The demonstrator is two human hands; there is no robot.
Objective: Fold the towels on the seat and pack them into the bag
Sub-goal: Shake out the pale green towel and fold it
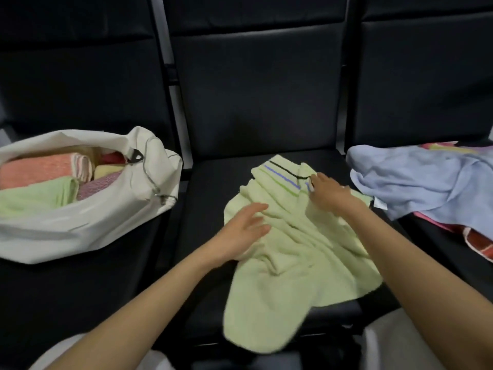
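Observation:
A pale green towel (pixel 293 252) with blue, green and black stripes lies crumpled on the middle black seat (pixel 208 209), one end hanging over the front edge. My left hand (pixel 240 231) rests on the towel's left side with fingers spread and straight. My right hand (pixel 328 193) pinches the striped edge near the towel's far right corner. On the left seat stands a white drawstring bag (pixel 88 222), open at the top, holding several folded towels in pink, green, yellow and purple (pixel 53 177).
A light blue towel (pixel 421 182) lies heaped on the right seat over a pink-and-red one (pixel 477 241) and a striped one at the back. Black seat backs rise behind all three seats. My white-clad knees show at the bottom edge.

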